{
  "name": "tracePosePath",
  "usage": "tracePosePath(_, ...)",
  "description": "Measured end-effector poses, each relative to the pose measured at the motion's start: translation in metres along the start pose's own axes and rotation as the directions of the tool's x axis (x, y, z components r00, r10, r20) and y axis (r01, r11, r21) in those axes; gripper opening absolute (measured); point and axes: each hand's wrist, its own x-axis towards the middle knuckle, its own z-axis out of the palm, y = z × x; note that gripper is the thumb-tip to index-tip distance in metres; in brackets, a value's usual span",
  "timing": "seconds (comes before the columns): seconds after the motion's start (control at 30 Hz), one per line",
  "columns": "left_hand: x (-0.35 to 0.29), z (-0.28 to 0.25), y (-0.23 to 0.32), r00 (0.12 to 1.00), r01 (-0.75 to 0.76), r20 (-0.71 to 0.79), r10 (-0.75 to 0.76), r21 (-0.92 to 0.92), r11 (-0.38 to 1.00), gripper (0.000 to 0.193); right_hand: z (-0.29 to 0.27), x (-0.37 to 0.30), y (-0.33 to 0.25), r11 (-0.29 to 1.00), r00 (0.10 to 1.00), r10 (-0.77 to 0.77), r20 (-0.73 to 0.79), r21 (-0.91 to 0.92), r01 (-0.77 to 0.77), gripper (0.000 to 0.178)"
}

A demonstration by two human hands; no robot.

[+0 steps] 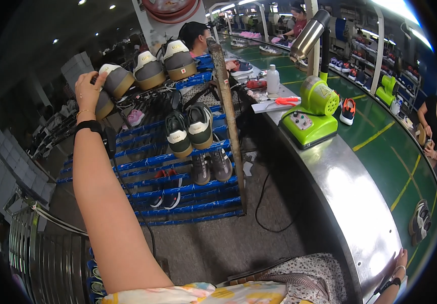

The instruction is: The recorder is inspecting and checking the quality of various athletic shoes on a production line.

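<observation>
My left hand (pixel 88 93) reaches up to the top of a shoe rack, its fingers closed on the near end of a grey sneaker (pixel 120 83) with a white heel and gum sole; the far fingers are partly hidden. Two matching sneakers (pixel 148 71) (pixel 179 61) stand to its right on the same level. Another grey shoe (pixel 105 105) shows just below the hand. At the lower right, my right hand (pixel 400 263) rests with fingers stretched out by the outer edge of the metal bench (pixel 350 202), holding nothing.
Blue-wrapped bars form the rack (pixel 178 161), with dark green sneakers (pixel 189 129) and other pairs lower down. A lime-green machine (pixel 310 114), a white bottle (pixel 272 80) and orange-handled cutters (pixel 287 101) sit on the bench. Beyond runs a green conveyor (pixel 375 134) carrying shoes; co-workers stand farther off.
</observation>
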Motion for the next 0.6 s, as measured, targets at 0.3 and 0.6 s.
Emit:
tracePosePath(0.3,-0.043,0.020,0.020,0.835,0.441,-0.320,-0.447,-0.096,0.892,0.086,-0.001,-0.018,-0.023,0.998,0.998,-0.043,-0.049,-0.056,0.040,0.042)
tracePosePath(0.6,-0.209,0.042,0.221,0.978,0.050,-0.181,-0.108,-0.299,0.953,0.049,-0.011,-0.046,-0.063,0.979,0.998,-0.041,-0.052,-0.201,0.030,0.038)
